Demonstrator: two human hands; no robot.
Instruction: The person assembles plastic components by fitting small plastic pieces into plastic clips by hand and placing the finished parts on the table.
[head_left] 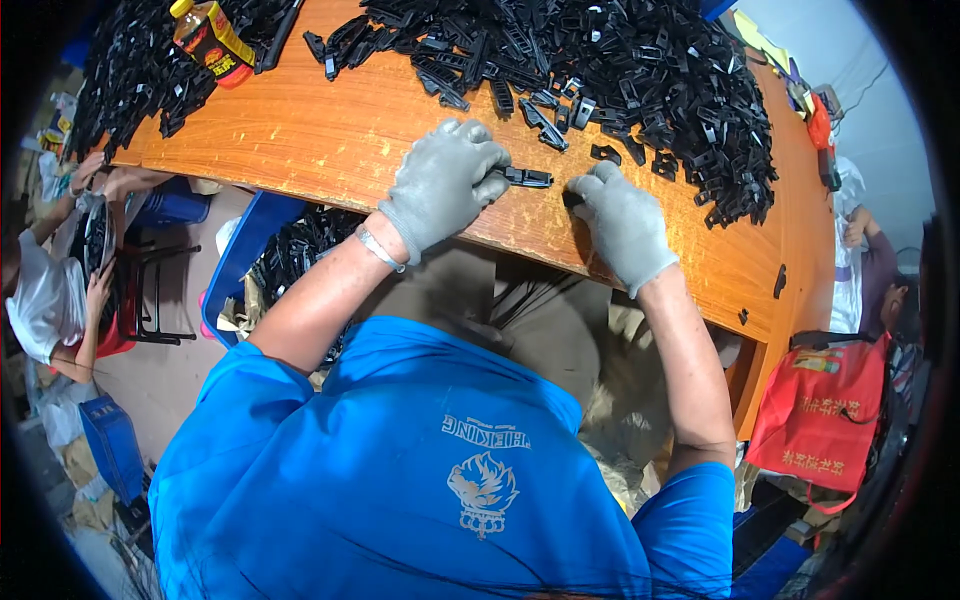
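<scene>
In a grey glove, my left hand (447, 182) is closed near the table's front edge. Its thumb and fingers pinch one end of a narrow black plastic part (528, 177), whose other end points right. My right hand (625, 222), gloved alike, is a short way to the right with its fingers curled together. Something small and dark shows under those fingertips, too hidden to name. Just beyond the hands lie loose black plastic pieces (605, 153) at the edge of a large heap of black plastic parts (660, 80).
The wooden table (300, 120) carries another black heap (130, 80) and a yellow-capped bottle (215, 45) at far left. Below its edge stands a blue bin (262, 225) with black parts. A red bag (825, 410) hangs at right. Other people sit at left (55, 290) and right (885, 270).
</scene>
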